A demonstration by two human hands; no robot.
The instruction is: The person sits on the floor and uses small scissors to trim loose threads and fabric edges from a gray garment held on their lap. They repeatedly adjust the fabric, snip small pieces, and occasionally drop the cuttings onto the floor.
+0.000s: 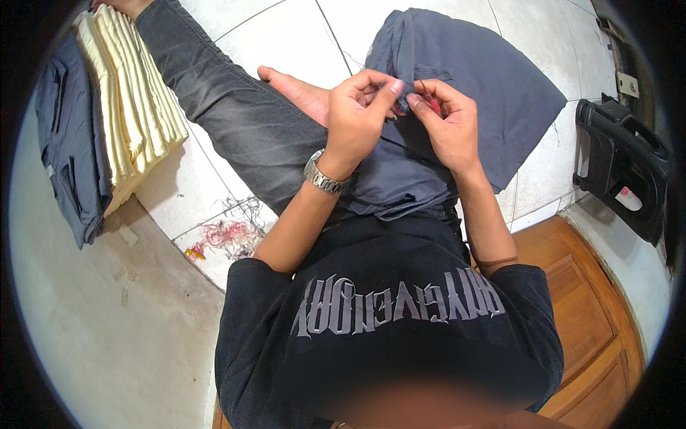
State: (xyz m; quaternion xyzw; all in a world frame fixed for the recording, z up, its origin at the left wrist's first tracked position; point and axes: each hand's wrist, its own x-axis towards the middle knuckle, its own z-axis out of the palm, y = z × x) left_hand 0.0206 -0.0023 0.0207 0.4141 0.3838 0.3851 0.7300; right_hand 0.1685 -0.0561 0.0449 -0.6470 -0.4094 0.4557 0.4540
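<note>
Dark grey cloth (477,80) is spread over my lap and the floor. My left hand (364,104), with a metal-band watch (324,174) at its wrist, pinches a bunched edge of this cloth between thumb and fingers. Close beside it, my right hand (447,110) grips the same edge with thumb and index finger. A small tool with a red part (433,103) lies within the curled fingers of my right hand; its exact kind cannot be told.
A stack of folded cream cloth (134,102) stands at the left, beside folded dark cloth (75,139). Loose thread scraps (230,236) lie on the tiled floor. At the right are a black plastic object (616,161) and a wooden door (573,305).
</note>
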